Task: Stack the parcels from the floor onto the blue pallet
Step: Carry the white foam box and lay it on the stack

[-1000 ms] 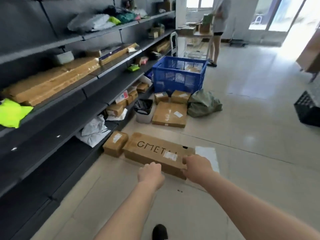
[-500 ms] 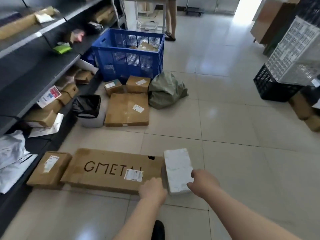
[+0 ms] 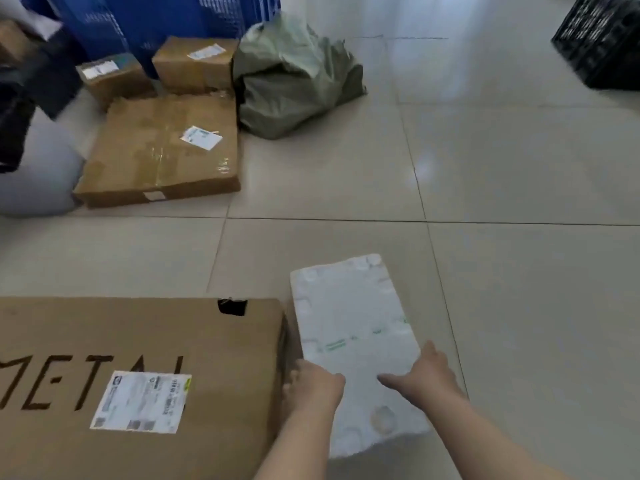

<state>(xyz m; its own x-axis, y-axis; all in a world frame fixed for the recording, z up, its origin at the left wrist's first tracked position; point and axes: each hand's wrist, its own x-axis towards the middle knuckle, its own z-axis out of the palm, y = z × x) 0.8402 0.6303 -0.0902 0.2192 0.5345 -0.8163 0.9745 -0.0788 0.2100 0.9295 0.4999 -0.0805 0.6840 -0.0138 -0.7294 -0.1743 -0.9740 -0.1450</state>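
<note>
We are gripping the white foam parcel (image 3: 349, 327) (dimpled, rectangular) lying on the glossy tiled floor (image 3: 519, 185) beside the long cardboard box (image 3: 138, 341): left hand (image 3: 311, 384) curling round its left edge, right hand (image 3: 424, 374) pinching its right edge.

The pale glossy tiled floor (image 3: 502, 174) carries a long brown cardboard box (image 3: 145, 386) at seven o'clock, a white foam block (image 3: 353, 327) beside it, a flat taped carton (image 3: 159, 150) at eleven, two small brown boxes (image 3: 192, 62) and a crumpled olive-green bag (image 3: 294, 81) at twelve, probably plastic.
</note>
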